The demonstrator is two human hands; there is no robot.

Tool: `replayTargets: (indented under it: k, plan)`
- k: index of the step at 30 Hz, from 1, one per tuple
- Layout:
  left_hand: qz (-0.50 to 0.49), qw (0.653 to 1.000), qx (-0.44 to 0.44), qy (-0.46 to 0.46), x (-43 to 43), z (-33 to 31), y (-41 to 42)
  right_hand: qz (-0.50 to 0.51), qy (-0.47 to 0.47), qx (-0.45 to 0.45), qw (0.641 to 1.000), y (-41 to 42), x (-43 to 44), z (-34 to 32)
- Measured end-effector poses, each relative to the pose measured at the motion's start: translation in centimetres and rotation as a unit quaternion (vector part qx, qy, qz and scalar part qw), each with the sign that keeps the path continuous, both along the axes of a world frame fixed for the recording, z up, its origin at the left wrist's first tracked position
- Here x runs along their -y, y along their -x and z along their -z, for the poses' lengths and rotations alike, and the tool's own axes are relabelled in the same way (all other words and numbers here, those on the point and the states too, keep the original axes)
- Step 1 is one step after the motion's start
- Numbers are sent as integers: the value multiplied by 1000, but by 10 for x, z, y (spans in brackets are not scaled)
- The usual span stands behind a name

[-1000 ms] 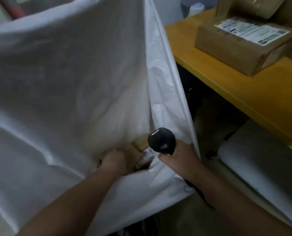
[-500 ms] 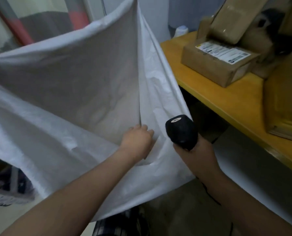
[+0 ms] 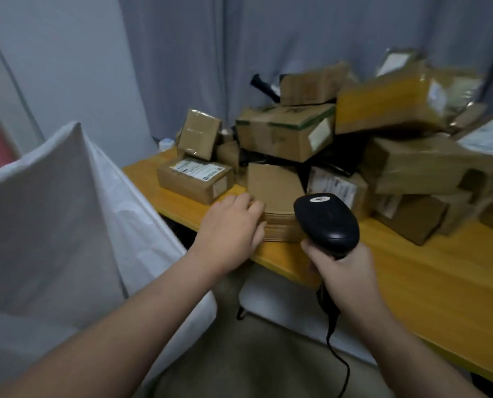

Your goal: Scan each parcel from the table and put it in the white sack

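Left hand (image 3: 231,225) left sack, fingers (image 3: 254,209) now touching brown parcel (image 3: 274,196).

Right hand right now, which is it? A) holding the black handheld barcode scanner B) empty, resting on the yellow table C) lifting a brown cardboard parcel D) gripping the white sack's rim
A: the right hand is wrapped around the handle of the black handheld barcode scanner, its cable hanging below, above the edge of the yellow table.

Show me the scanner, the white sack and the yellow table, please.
scanner (image 3: 327,221), head view, top of its black head.
white sack (image 3: 47,214), head view, raised front wall.
yellow table (image 3: 429,274), head view, bare top.
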State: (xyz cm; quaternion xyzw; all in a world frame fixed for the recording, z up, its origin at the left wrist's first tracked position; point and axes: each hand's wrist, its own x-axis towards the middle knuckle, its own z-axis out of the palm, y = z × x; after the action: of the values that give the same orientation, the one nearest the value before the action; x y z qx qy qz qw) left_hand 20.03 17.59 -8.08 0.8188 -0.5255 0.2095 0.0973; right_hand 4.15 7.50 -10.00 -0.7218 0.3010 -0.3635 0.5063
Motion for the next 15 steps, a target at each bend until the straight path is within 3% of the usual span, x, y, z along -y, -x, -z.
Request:
replayTargets:
  k: [8,15]
  plan:
    - [45,996,47,64,99,-85,28,65,32,64,995,50,47,-71]
    - [69,991,76,85,200,-147,55,137,-87,139,977,88,100,-114]
